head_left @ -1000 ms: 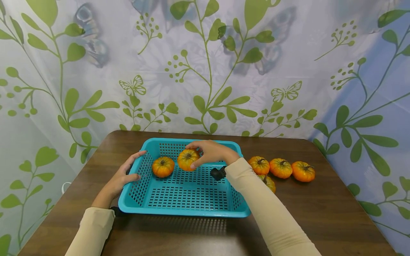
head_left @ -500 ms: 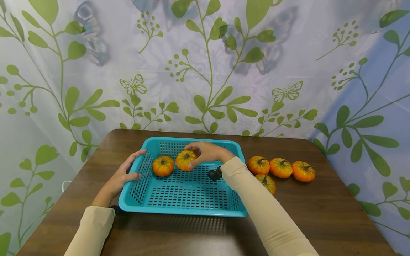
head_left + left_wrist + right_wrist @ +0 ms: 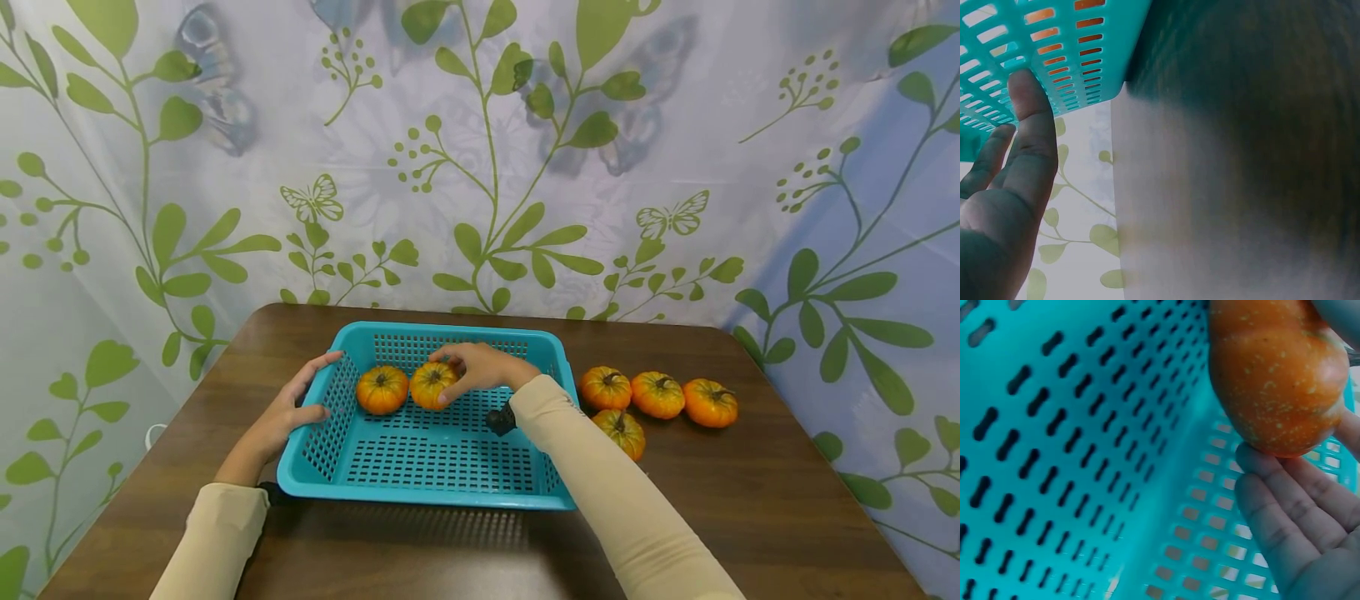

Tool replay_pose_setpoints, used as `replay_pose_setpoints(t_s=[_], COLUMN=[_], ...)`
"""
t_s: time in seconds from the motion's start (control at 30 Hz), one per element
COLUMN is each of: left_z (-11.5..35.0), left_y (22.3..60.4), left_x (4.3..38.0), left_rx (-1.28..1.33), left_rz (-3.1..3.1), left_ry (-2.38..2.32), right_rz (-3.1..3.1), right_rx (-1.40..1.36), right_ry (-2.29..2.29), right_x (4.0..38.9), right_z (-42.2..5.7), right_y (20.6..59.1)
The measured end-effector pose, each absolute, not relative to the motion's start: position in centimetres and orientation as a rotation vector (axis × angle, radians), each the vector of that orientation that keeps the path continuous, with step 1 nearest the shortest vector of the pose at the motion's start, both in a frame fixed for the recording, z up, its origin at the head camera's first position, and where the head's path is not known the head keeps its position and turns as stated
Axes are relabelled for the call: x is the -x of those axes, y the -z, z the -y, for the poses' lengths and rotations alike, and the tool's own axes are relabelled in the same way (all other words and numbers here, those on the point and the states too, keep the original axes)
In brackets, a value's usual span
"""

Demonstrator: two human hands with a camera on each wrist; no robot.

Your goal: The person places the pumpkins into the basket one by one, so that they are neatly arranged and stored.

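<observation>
My right hand (image 3: 483, 368) holds a small orange-and-green pumpkin (image 3: 430, 387) by its side, inside a turquoise plastic basket (image 3: 427, 498). In the right wrist view, fingertips touch the lower side of this pumpkin (image 3: 1279, 381), close over the slotted floor. Just left of it in the basket sits another small pumpkin (image 3: 382, 391), stem up. My left hand (image 3: 281, 417) grips the basket's left rim, thumb and forefinger over the edge. From the left wrist, other fingers (image 3: 1032, 134) lie against the outside of the perforated wall (image 3: 1072, 69).
Several more pumpkins stand on the brown wooden table (image 3: 750, 508) to the right of the basket, one (image 3: 622, 433) nearest the right sleeve and one (image 3: 710, 402) farthest out. A leaf-patterned curtain (image 3: 480, 167) hangs behind the table.
My right hand has shifted the held pumpkin slightly left and lower, right beside the other pumpkin in the basket. My left hand stays on the rim.
</observation>
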State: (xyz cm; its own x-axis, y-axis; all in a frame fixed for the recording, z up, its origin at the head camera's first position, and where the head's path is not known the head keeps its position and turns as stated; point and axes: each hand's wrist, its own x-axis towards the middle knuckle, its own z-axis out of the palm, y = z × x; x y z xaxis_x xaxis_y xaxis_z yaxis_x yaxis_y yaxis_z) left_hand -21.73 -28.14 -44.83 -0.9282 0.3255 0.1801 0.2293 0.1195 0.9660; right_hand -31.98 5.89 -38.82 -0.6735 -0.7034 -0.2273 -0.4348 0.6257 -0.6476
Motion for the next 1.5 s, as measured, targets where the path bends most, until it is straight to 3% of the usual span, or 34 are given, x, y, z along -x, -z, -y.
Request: replay_pose_setpoints(t_s=[0.73, 1.5], left_z=[28.0, 28.1], left_y=[44.8, 44.8], left_x=[21.6, 21.6], left_rx=[-0.544, -0.543], left_rz=[-2.27, -2.284], left_ry=[-1.961, -1.955], right_rz=[-2.429, -2.486], right_rx=[0.831, 0.87], right_ry=[0.744, 0.671], right_x=[31.9, 31.4], right_z=[-5.7, -5.4], right_y=[41.3, 41.4])
